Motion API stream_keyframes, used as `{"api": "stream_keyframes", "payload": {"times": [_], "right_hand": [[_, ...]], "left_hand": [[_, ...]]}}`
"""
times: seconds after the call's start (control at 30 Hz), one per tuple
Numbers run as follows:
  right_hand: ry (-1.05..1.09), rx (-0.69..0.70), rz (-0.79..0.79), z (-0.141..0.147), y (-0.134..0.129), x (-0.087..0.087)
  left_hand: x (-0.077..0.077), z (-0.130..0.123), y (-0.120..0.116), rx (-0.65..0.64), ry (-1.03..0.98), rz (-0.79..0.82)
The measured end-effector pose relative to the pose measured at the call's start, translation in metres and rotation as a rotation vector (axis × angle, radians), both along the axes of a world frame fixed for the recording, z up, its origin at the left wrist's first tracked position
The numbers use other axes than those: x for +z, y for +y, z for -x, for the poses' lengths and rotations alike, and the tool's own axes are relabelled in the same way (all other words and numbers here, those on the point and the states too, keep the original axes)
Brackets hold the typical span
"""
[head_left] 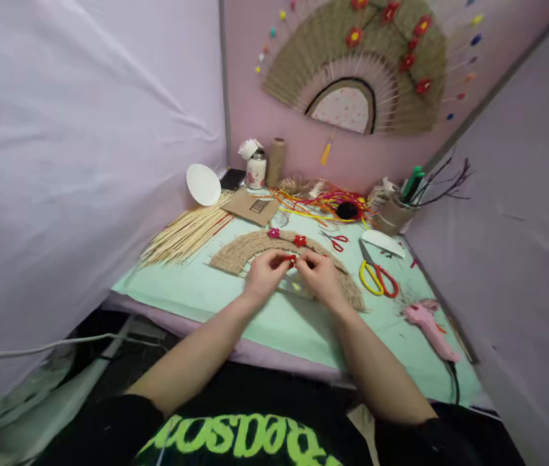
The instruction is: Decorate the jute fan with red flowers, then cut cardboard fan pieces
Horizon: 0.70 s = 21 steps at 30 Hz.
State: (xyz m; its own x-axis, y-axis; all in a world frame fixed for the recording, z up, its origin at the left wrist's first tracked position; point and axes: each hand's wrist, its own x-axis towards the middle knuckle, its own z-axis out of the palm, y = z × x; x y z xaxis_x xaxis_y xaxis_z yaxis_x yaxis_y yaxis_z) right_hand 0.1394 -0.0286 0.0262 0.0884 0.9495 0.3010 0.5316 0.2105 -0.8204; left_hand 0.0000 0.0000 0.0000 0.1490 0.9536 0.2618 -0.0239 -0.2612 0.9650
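Observation:
Between the fingertips of both hands is a small red flower with a pale centre. My left hand pinches it from the left side. From the right, my right hand closes its fingertips on the same flower. Both hands are over a fan-shaped piece wound with twine, which lies on the table and is partly covered by them. Fixed near its top edge are a magenta flower and another red flower.
Right of the fan lie small red scissors, large yellow-and-red scissors and a pink glue gun with a cord. Thin sticks are spread at left. Coloured pipe cleaners and a pot of twigs stand behind. A finished fan hangs above.

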Motion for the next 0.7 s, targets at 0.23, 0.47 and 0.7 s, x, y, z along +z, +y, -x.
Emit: {"api": "stream_keyframes", "payload": {"times": [0.23,0.47,0.7], "right_hand": [[0.03,-0.007,0.031,-0.001,0.001,-0.002],[0.11,0.107,0.163,0.004,0.002,-0.002],[0.209,0.16,0.184,0.007,0.0,-0.002]], "left_hand": [[0.003,0.0,-0.001,-0.007,-0.119,0.118],[0.008,0.002,0.005,0.044,-0.276,0.203],[0.01,0.001,0.001,0.021,-0.236,0.169]]}}
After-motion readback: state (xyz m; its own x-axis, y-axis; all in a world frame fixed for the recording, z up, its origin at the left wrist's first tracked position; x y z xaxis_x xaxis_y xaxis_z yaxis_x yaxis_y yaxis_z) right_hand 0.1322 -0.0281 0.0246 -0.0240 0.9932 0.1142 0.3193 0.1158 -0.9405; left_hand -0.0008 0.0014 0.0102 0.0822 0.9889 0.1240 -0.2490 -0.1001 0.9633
